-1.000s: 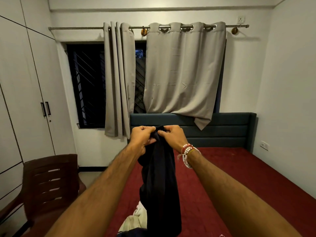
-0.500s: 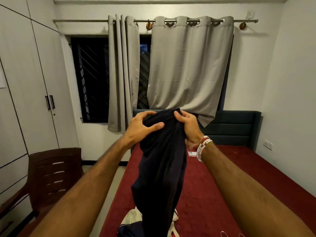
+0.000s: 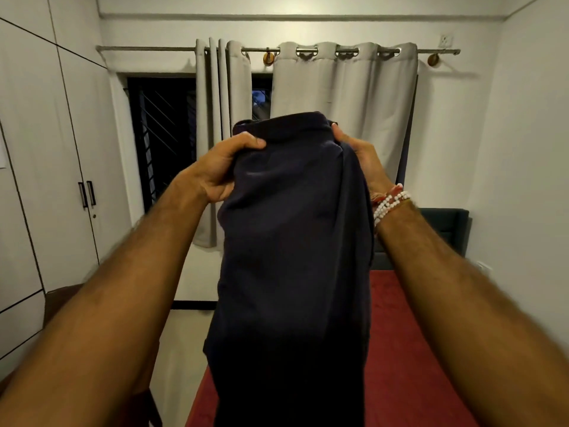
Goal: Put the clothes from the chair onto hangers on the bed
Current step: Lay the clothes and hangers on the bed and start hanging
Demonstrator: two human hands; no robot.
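Observation:
A dark navy garment hangs in front of me, held up at chest height above the bed. My left hand grips its upper left edge with curled fingers. My right hand, with bead bracelets at the wrist, grips the upper right edge. The cloth drapes down between my forearms and covers the near part of the red bed. A sliver of the brown chair shows at the left, behind my left forearm. No hanger is in view.
White wardrobe doors line the left wall. Grey curtains hang over a dark barred window straight ahead. A dark headboard stands behind the bed. Pale floor lies between chair and bed.
Both hands have lifted the garment higher and moved apart along its top edge, spreading it wider. The pale clothes seen on the near bed are now hidden behind the cloth.

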